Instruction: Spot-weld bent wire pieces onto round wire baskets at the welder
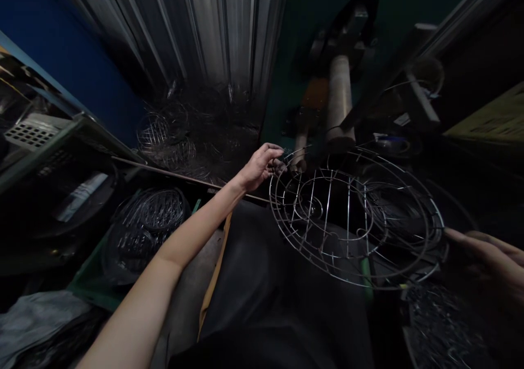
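Note:
A round wire rack (347,238), with concentric rings and straight cross wires, hangs tilted in front of the machine. My left hand (264,166) is closed at the rack's far left edge, its fingertips curled at the rim. On the opposite side, my right hand (487,251) pinches the right rim between thumb and fingers, somewhat blurred. Just above the rack stand a thick metal cylinder (340,93) and a narrower rod (301,145) of the machine, whose lower tip comes close to the rack's left part.
At left, a green crate (92,281) holds round wire pieces (161,208). More wire pieces (164,134) lie by the corrugated metal wall (221,30). Many small metal pieces (446,325) fill a container at lower right. A white perforated basket (35,131) sits far left.

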Tool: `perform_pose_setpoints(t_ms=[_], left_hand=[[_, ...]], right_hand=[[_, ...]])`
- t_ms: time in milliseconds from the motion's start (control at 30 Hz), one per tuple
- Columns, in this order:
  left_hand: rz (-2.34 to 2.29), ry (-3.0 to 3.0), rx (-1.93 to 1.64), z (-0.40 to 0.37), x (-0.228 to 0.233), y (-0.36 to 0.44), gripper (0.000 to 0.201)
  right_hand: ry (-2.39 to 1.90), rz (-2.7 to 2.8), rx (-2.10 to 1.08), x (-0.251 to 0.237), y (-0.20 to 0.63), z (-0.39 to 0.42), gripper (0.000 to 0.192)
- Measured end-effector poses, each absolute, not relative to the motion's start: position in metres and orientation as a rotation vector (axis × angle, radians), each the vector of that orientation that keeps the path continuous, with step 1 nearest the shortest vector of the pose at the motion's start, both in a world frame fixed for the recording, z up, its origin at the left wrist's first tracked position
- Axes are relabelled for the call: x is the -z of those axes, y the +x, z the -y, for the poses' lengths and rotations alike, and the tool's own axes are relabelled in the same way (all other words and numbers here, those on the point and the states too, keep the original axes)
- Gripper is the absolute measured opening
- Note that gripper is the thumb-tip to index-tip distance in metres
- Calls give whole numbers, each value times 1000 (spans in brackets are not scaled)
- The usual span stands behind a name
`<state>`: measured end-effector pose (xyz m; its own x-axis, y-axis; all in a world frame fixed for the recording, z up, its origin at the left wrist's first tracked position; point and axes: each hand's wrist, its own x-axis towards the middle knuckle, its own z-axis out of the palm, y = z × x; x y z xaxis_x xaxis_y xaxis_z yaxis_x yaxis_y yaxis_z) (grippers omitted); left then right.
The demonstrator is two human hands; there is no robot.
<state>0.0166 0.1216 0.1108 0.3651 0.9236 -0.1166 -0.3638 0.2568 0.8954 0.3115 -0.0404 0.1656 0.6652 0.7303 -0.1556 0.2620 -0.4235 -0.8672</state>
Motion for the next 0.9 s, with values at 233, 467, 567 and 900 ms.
perform_pose_setpoints(t_ms=[233, 467, 567, 900], left_hand=[[-822, 961, -970, -114, -125, 23, 20], [-828, 953, -899, -120, -129, 20, 19], [-781, 964, -919, -118, -122, 17, 22], [-727, 1291, -1028, -110, -101, 1, 23]], right_hand=[[-2042, 544, -850, -174, 318, 9, 21], [-1973, 457, -899, -195, 309, 4, 14], [-1975, 484, -888, -202, 298, 11, 17], [-1965, 738, -938, -110, 289, 70, 41]])
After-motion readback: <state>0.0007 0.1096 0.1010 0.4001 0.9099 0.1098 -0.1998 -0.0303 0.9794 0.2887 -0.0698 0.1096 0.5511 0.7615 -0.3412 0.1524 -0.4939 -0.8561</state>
